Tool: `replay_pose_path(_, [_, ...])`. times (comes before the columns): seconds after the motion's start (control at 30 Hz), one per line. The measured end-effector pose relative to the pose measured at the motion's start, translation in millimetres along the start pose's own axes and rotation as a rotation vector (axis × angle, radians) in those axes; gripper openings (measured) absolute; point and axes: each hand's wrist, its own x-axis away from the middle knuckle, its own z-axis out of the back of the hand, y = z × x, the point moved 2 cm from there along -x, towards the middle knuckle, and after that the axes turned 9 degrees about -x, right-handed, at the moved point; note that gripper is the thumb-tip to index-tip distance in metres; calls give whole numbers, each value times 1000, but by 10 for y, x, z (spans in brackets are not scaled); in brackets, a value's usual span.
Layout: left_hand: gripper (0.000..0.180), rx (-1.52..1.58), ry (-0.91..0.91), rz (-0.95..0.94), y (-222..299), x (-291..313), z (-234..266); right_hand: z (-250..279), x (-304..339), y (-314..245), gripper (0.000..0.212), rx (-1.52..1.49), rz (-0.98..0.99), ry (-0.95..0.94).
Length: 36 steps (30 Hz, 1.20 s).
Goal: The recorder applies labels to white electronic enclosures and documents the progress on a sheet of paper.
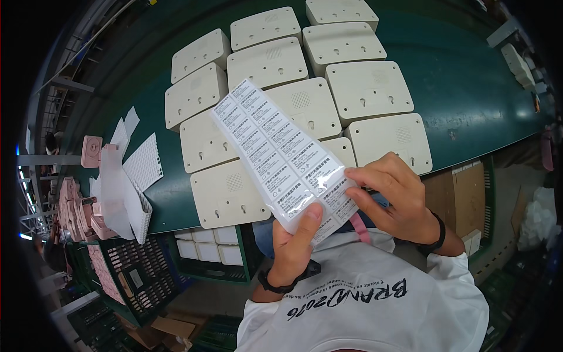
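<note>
Near six o'clock, the left hand [291, 249] grips the label sheet [275, 155] with thumb on top, probably steadying its limp length, which points toward eleven over perforated cream plastic housings [308, 98]; toward three, the right hand [397, 196] pinches its edge, seemingly keeping it flat.

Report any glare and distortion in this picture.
Head view: white glare on the label sheet near the left hand; head view: fisheye distortion curves the near edge of the green table; head view: picture corners sink into black.
</note>
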Motion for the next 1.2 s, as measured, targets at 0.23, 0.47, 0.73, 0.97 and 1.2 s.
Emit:
replay_pose_path(0.23, [40, 75, -41, 17, 14, -39, 0, 31, -31, -2, 33, 2, -13, -70])
replay_pose_path(0.47, [42, 120, -27, 60, 0, -68, -12, -6, -31, -10, 34, 66, 37, -46])
replay_pose_path(0.73, [40, -43, 23, -27, -17, -51, -22, -21, -40, -14, 29, 49, 33, -23])
replay_pose_path(0.97, [40, 114, 72, 65, -11, -89, -9, 7, -43, -69, 26, -67, 36, -64])
replay_pose_path(1.2, [43, -29, 118, -24, -33, -64, 58, 105, 24, -32, 19, -337, -194, -69])
